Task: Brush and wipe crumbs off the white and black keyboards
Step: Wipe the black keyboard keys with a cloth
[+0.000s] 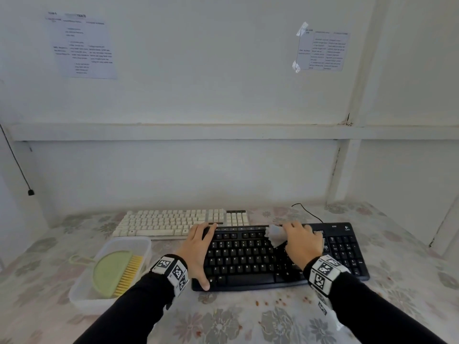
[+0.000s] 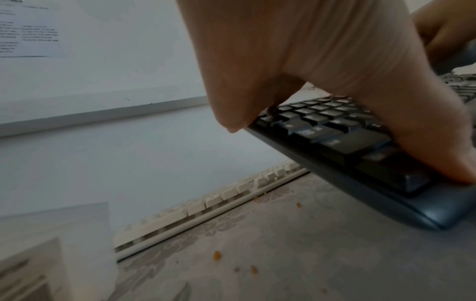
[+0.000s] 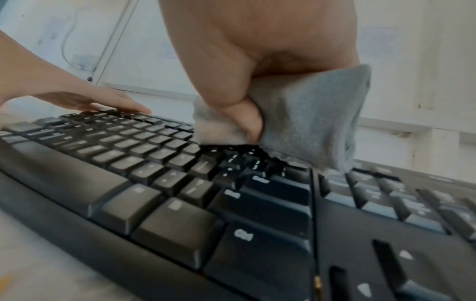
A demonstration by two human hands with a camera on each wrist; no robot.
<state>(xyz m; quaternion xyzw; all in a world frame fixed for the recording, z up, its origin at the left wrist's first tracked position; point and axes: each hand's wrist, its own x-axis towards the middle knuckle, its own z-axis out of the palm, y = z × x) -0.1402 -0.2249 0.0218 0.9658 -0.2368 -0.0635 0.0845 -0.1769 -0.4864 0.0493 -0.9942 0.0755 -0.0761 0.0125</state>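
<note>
The black keyboard point(image 1: 273, 254) lies at the table's middle, with the white keyboard point(image 1: 173, 222) just behind it on the left. My left hand point(image 1: 198, 247) spans the black keyboard's left end, fingers fairly straight on the far edge and thumb pressed on the front corner point(image 2: 458, 175). My right hand point(image 1: 303, 240) grips a bunched grey cloth point(image 1: 274, 234) and holds it down on the keys near the right of the main block. The right wrist view shows the thumb pinching the cloth point(image 3: 309, 114) against the black keyboard point(image 3: 180, 203).
A clear plastic tub point(image 1: 82, 300) at the left front holds a green brush with yellow bristles point(image 1: 114, 271). Orange-brown crumbs point(image 1: 273, 302) dot the floral tablecloth in front of the black keyboard. A black cable point(image 1: 308, 212) runs behind it. The wall stands close behind.
</note>
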